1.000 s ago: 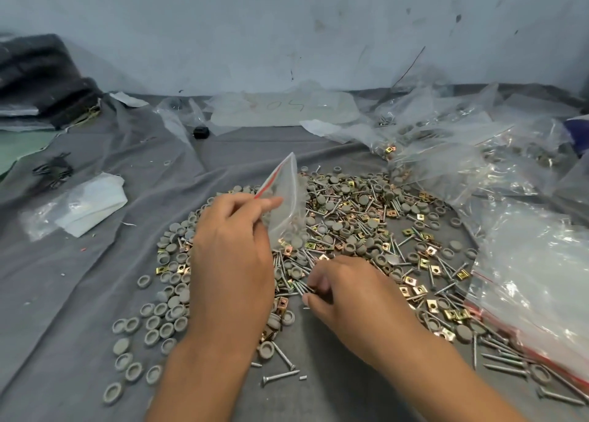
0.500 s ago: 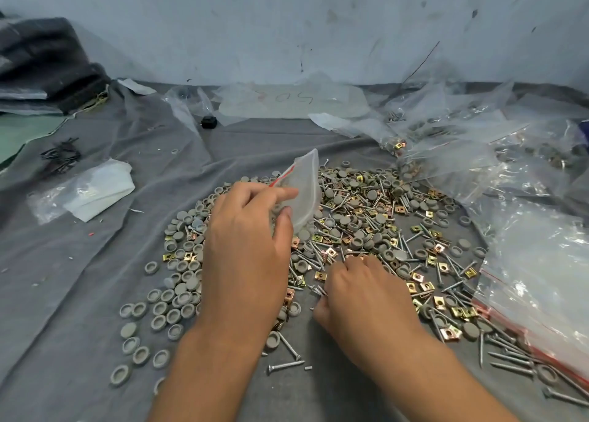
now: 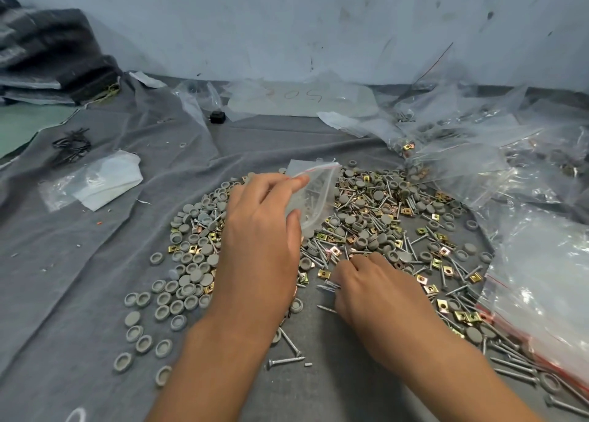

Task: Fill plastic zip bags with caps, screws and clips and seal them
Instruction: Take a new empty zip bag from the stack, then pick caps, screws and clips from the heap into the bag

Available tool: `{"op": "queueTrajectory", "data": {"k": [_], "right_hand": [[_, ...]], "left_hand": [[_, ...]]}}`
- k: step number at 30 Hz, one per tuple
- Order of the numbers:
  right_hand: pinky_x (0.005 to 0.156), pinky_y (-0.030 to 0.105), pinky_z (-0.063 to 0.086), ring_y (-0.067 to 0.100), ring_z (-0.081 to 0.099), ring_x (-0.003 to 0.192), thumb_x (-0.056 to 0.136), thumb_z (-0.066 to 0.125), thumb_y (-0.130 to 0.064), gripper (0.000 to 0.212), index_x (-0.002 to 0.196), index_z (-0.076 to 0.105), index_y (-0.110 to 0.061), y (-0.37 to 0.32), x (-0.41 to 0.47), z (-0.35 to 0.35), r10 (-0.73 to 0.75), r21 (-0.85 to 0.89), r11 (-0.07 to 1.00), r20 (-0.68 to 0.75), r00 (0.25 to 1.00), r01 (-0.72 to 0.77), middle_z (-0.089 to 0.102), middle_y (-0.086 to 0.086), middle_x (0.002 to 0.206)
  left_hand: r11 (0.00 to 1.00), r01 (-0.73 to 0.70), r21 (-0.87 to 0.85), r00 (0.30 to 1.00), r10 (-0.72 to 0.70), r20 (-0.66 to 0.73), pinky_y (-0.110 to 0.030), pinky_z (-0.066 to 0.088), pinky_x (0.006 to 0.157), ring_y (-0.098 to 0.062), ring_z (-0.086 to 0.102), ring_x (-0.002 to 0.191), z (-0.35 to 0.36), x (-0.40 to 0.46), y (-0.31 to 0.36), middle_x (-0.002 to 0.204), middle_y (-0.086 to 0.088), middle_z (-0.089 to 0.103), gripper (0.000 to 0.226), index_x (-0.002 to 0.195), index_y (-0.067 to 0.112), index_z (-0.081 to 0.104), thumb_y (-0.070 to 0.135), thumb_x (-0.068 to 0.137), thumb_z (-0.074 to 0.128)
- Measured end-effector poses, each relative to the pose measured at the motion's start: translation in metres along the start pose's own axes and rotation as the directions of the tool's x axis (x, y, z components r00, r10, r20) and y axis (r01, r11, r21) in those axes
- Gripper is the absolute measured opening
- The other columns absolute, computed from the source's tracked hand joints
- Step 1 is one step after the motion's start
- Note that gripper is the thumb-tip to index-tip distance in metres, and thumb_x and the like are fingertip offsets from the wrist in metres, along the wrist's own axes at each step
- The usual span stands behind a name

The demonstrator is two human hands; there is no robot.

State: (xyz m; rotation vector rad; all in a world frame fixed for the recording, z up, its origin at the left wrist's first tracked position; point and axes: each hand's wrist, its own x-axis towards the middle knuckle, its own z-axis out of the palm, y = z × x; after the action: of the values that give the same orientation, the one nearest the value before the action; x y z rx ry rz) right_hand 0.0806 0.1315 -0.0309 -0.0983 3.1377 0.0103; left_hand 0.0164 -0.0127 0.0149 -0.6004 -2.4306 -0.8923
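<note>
My left hand (image 3: pixel 259 236) holds a small clear zip bag (image 3: pixel 314 195) with a red seal strip, pinched between thumb and fingers above the pile; screws show inside it. My right hand (image 3: pixel 373 291) lies low on the cloth with fingers curled around several screws (image 3: pixel 328 286) whose tips stick out to the left. A wide pile of grey round caps (image 3: pixel 185 281), silver screws (image 3: pixel 411 249) and brass square clips (image 3: pixel 443 303) spreads across the grey cloth under both hands.
Heaps of filled clear bags (image 3: pixel 471 163) lie at the right, and a large red-strip bag (image 3: pixel 541 291) lies at the near right. A stack of empty bags (image 3: pixel 95 182) sits left. Dark folded fabric (image 3: pixel 51 55) is at far left, a wall behind.
The left hand has tipped the zip bag down from upright so its mouth faces right. The right hand has kept gathering screws at the pile's near edge.
</note>
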Motion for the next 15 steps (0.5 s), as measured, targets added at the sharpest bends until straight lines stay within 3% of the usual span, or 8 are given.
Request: {"op": "queueTrajectory", "data": {"k": [2,4,6,9,12,15], "right_hand": [[0.078,0.032,0.040,0.023,0.046,0.108,0.103,0.048,-0.024,0.014,0.116,0.045,-0.027,0.005,0.000,0.003,-0.022,0.046,0.999,-0.023,0.999,0.023,0.051,-0.003,0.116],[0.080,0.033,0.047,0.016,0.048,0.100,0.103,0.049,-0.028,0.005,0.101,0.047,-0.033,0.014,0.002,0.001,0.002,0.226,0.974,-0.075,0.997,0.015,0.053,-0.012,0.105],[0.073,0.021,0.044,0.003,0.050,0.082,0.103,0.047,-0.035,0.016,0.088,0.048,-0.033,0.027,0.004,-0.008,0.053,0.482,0.876,-0.063,0.997,-0.016,0.055,-0.015,0.086],[0.059,0.017,0.039,0.000,0.051,0.066,0.101,0.053,-0.038,0.011,0.090,0.055,-0.038,0.037,0.003,-0.028,0.063,0.755,0.654,-0.101,0.993,0.035,0.062,-0.020,0.078],[0.057,0.014,0.041,0.001,0.058,0.067,0.099,0.059,-0.032,0.011,0.088,0.062,-0.036,0.037,0.000,-0.037,0.137,0.795,0.596,-0.241,0.961,0.115,0.067,-0.020,0.080],[0.064,0.007,0.040,-0.003,0.060,0.074,0.094,0.070,-0.020,0.011,0.091,0.068,-0.030,0.031,0.001,-0.039,0.197,0.680,0.717,-0.407,0.892,0.151,0.064,-0.019,0.076]], "left_hand": [[1.000,-0.011,0.007,1.000,0.011,0.018,-0.015,0.029,0.100,-0.011,0.046,0.109,0.001,-0.001,0.000,0.119,0.004,0.059,0.045,0.131,0.016,0.065,0.003,0.088,0.070],[1.000,-0.011,0.023,0.999,0.010,0.052,-0.018,0.029,0.099,-0.009,0.044,0.109,0.002,-0.002,0.000,0.119,0.004,0.059,0.047,0.132,0.017,0.064,0.003,0.087,0.071],[0.999,0.001,0.033,0.995,-0.004,0.099,-0.019,0.029,0.100,-0.011,0.047,0.111,0.002,-0.002,-0.001,0.119,0.006,0.058,0.051,0.133,0.018,0.062,0.003,0.086,0.073],[1.000,0.023,0.019,0.986,-0.026,0.165,-0.016,0.028,0.101,-0.012,0.049,0.114,0.002,-0.002,-0.001,0.122,0.010,0.056,0.056,0.136,0.022,0.060,0.005,0.085,0.074],[1.000,0.022,-0.009,0.973,-0.020,0.230,-0.012,0.024,0.101,-0.007,0.047,0.116,0.004,-0.002,0.000,0.123,0.013,0.054,0.060,0.138,0.025,0.058,0.010,0.082,0.077],[0.999,0.003,-0.040,0.961,0.008,0.276,-0.010,0.025,0.102,0.001,0.043,0.118,0.007,-0.003,0.005,0.121,0.022,0.046,0.067,0.140,0.029,0.056,0.020,0.079,0.082]]}}
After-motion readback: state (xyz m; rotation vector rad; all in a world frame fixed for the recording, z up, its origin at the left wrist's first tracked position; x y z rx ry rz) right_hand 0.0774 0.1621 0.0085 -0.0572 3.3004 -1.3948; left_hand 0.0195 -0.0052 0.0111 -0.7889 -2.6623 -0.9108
